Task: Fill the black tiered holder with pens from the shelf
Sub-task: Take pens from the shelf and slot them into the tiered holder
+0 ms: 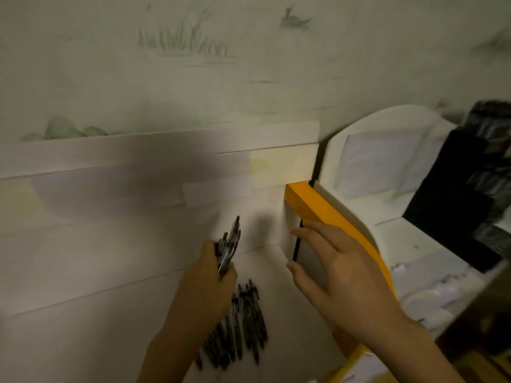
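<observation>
No legible text, label, brand, number or sign anywhere in the blurred view.

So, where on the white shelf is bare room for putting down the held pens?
Bare white shelf lies left of the left hand, up to the back wall. A narrow patch sits between the hands. It is crowded below the left hand, where loose pens lie, and right of the right hand by the orange edge.
</observation>
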The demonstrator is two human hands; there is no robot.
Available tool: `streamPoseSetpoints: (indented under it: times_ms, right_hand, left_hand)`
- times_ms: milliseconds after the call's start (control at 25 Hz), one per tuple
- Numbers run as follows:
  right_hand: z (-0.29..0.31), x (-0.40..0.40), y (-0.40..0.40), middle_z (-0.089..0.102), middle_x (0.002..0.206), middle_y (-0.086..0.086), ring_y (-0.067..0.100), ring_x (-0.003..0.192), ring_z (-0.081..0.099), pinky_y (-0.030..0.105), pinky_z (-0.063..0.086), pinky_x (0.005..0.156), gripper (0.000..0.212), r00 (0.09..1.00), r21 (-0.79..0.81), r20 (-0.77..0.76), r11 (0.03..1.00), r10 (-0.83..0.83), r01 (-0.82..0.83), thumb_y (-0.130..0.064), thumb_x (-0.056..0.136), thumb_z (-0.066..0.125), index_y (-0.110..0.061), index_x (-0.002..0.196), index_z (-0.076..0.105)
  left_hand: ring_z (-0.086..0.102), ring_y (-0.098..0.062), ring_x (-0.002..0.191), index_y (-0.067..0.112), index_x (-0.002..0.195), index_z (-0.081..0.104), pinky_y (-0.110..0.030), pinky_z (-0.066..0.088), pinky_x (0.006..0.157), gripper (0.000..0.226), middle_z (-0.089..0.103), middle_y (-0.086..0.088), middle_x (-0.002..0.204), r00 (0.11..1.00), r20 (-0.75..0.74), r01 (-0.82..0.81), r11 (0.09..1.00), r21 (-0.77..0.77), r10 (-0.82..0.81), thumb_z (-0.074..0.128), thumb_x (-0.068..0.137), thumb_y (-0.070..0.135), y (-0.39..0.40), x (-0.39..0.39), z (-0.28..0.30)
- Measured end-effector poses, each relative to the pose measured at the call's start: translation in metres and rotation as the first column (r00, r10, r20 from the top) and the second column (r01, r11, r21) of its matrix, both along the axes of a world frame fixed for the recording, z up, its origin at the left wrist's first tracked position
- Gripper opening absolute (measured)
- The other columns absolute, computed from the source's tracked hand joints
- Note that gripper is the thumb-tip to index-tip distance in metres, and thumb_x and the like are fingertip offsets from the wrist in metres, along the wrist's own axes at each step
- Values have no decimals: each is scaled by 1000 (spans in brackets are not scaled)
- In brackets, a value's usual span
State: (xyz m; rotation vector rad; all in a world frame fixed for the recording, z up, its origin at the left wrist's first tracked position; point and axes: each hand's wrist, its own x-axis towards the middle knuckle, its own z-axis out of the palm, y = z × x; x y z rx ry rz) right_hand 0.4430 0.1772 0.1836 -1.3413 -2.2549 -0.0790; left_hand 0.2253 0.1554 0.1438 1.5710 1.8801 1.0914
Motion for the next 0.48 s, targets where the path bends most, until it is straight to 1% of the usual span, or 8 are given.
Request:
streamPoseSetpoints:
  times_ms: [120, 200, 280, 400, 480]
  right_hand:
    - [21, 51, -6, 52, 139, -6, 15, 121, 52, 33, 48, 97, 51, 996, 81, -35, 993, -87, 90, -54, 91, 49, -32, 137, 48]
    - [29, 94, -11, 51, 141, -7, 16, 126, 51, 37, 46, 102, 53, 986, 97, -67, 982, -155, 162, -56, 91, 49, -33, 139, 47]
    - [33, 137, -17, 51, 142, -6, 16, 129, 49, 40, 45, 104, 53, 976, 127, -83, 970, -201, 210, -54, 90, 52, -32, 139, 48]
    - [38, 218, -29, 52, 141, -6, 16, 129, 49, 41, 46, 103, 54, 954, 145, -91, 944, -285, 295, -53, 90, 54, -31, 139, 48]
    - [40, 275, -37, 53, 139, -8, 14, 127, 50, 37, 47, 102, 53, 931, 161, -85, 917, -356, 365, -54, 89, 55, -32, 137, 49]
  left_hand:
    - [52, 1, 44, 24, 93, 46, -9, 38, 39, 9, 54, -2, 63, 997, -25, 76, 994, 83, -74, 54, 95, 19, 10, 47, 36]
    - [51, 3, 44, 21, 91, 47, -8, 37, 40, 9, 50, -1, 62, 992, -60, 120, 983, 136, -113, 56, 94, 19, 16, 89, 59]
    - [50, 6, 47, 19, 90, 47, -7, 38, 44, 10, 46, 1, 61, 985, -81, 167, 969, 185, -154, 57, 93, 19, 20, 130, 75]
    - [48, 0, 46, 23, 84, 44, -9, 37, 43, 16, 44, 0, 57, 969, -91, 246, 938, 244, -231, 58, 92, 21, 21, 214, 90]
    - [49, -4, 45, 25, 83, 43, -13, 37, 40, 17, 46, 2, 52, 958, -114, 285, 923, 260, -264, 58, 91, 24, 24, 273, 95]
